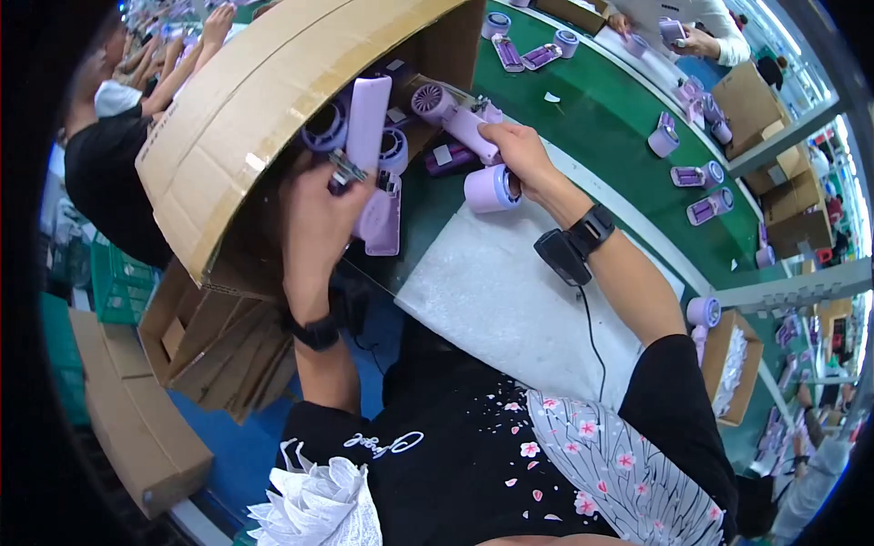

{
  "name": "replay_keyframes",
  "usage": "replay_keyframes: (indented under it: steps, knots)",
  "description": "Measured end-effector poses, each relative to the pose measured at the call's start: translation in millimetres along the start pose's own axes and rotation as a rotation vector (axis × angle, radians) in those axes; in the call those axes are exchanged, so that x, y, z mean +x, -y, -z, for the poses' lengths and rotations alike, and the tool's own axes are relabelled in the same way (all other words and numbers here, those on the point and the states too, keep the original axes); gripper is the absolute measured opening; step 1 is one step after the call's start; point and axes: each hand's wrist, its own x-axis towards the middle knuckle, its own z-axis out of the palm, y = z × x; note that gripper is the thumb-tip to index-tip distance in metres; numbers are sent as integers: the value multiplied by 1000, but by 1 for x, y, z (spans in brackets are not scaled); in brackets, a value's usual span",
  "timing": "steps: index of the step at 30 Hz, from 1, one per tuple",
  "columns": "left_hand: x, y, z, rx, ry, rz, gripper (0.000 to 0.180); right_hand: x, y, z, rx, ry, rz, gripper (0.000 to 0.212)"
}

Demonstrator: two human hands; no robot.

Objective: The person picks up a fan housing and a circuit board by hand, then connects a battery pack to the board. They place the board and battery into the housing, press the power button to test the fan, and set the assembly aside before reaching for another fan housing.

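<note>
My left hand (319,214) is closed at the mouth of a tilted cardboard box (228,118), around a purple handheld fan part. Its long pale handle shell (368,123) points up, and a small circuit board (345,168) shows by my fingers. My right hand (523,159) grips another purple handheld fan (469,132) by its handle, thumb on top. Just below that hand is a purple cylindrical fan head (492,189); whether my fingers touch it is hidden. More fan parts, including a round purple head (393,150) and a dark purple cylinder (448,159), lie at the box opening.
A white foam sheet (510,291) covers the bench before me. Beyond it, a green conveyor (583,100) carries several purple fans. Flattened cardboard (246,355) and a green crate (123,273) are at left; a carton of white pieces (731,369) stands right. Other people work across and at left.
</note>
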Motion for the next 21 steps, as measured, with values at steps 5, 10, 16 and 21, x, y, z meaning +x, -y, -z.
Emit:
replay_keyframes:
  steps: [5, 10, 16, 21]
  knots:
    - [-6, -25, -5, -344, 174, -15, 30, -23, -22, -8, 242, -71, -17, 30]
    - [22, -48, -36, -250, 319, -42, 33, -56, -11, 2, 9, 67, 55, 32]
    - [60, -37, -72, -114, 377, -74, 34, -81, 6, 28, -127, 216, -45, 35]
    - [76, -29, -85, 99, 407, -128, 41, -85, -3, 39, -128, 232, -56, 38]
